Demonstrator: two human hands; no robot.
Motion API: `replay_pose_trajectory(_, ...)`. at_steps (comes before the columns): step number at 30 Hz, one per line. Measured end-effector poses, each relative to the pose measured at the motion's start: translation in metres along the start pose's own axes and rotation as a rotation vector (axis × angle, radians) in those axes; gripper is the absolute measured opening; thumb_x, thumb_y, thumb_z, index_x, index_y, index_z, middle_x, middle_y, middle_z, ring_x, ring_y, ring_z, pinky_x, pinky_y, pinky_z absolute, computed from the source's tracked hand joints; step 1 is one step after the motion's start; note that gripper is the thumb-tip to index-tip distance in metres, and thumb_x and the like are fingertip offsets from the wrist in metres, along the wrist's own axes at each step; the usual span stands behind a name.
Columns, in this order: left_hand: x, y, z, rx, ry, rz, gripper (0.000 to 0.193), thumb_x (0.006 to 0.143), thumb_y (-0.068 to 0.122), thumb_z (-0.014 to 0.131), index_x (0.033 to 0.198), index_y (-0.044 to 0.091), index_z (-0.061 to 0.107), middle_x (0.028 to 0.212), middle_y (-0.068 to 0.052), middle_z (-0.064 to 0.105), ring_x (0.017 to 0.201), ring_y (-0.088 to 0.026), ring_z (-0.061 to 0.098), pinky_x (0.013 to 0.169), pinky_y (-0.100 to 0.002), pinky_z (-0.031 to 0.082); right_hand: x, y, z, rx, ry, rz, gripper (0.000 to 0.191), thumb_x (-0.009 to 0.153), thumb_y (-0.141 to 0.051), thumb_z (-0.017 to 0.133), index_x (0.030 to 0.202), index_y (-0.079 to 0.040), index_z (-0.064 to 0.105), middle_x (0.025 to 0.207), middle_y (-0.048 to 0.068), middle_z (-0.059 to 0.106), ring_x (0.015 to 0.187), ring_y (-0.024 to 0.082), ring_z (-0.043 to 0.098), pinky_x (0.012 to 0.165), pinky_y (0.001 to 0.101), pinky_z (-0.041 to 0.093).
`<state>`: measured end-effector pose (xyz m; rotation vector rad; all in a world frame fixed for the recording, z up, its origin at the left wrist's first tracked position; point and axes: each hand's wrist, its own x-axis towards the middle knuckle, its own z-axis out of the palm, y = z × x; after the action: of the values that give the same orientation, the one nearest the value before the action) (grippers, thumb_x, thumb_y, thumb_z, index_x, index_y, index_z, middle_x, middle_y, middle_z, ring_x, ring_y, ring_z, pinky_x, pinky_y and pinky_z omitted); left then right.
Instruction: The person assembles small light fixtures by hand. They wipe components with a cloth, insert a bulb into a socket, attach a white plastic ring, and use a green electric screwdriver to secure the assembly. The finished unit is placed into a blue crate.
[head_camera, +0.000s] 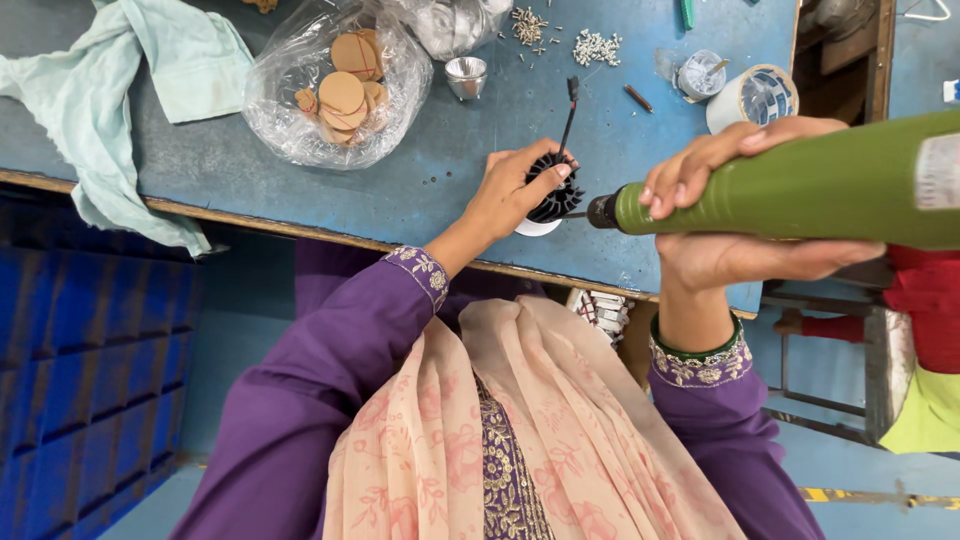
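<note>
Across a scuffed blue workbench (300, 170), our left hand (515, 190) clamped a black finned metal housing (553, 195) near the edge while our right hand (730, 205) gripped a green electric screwdriver (800, 185), bit seated, fastening apparently unfinished; loose screws (597, 46) remained.

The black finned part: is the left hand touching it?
Touching. The head view shows the left hand with fingers wrapped over the black finned part.
</note>
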<state>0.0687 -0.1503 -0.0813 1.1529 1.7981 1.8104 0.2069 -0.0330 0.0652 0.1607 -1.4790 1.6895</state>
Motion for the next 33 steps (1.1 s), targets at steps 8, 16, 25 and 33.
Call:
replay_pose_trajectory(8, -0.001, 0.001, 0.002, 0.045, -0.009, -0.039, 0.032, 0.100, 0.043, 0.054, 0.110, 0.018, 0.070, 0.092, 0.002, 0.074, 0.093, -0.017, 0.059, 0.106, -0.036, 0.030, 0.004, 0.001, 0.000, -0.052, -0.024, -0.001, 0.093, 0.087, -0.089, 0.028, 0.114, -0.001, 0.045, 0.068, 0.017, 0.049, 0.046, 0.026, 0.048, 0.046, 0.0407, 0.043)
replay_pose_trajectory(16, -0.001, -0.002, 0.003, 0.066, -0.001, -0.044, 0.032, 0.100, 0.044, 0.055, 0.112, 0.018, 0.070, 0.098, 0.001, 0.074, 0.098, -0.019, 0.058, 0.106, -0.037, 0.030, -0.002, 0.014, -0.001, -0.111, 0.057, -0.009, 0.082, 0.096, -0.082, 0.039, 0.119, -0.003, 0.044, 0.079, 0.015, 0.048, 0.059, 0.026, 0.051, 0.056, 0.0415, 0.047)
replay_pose_trajectory(25, 0.000, -0.001, 0.002, 0.046, -0.013, -0.055, 0.031, 0.100, 0.043, 0.055, 0.111, 0.019, 0.070, 0.097, 0.002, 0.074, 0.096, -0.017, 0.062, 0.107, -0.037, 0.030, 0.010, 0.015, 0.011, -0.128, 0.018, 0.016, 0.070, 0.099, -0.073, 0.052, 0.121, -0.007, 0.042, 0.077, 0.012, 0.047, 0.060, 0.023, 0.053, 0.052, 0.0381, 0.050)
replay_pose_trajectory(33, -0.007, 0.013, -0.001, 0.049, -0.003, -0.026, 0.030, 0.101, 0.040, 0.053, 0.113, 0.017, 0.069, 0.103, 0.001, 0.073, 0.103, -0.016, 0.062, 0.110, -0.038, 0.029, 0.015, 0.019, 0.022, -0.248, 0.024, -0.043, 0.078, 0.092, -0.084, 0.042, 0.107, -0.007, 0.043, 0.065, 0.009, 0.043, 0.043, 0.019, 0.049, 0.041, 0.0334, 0.043)
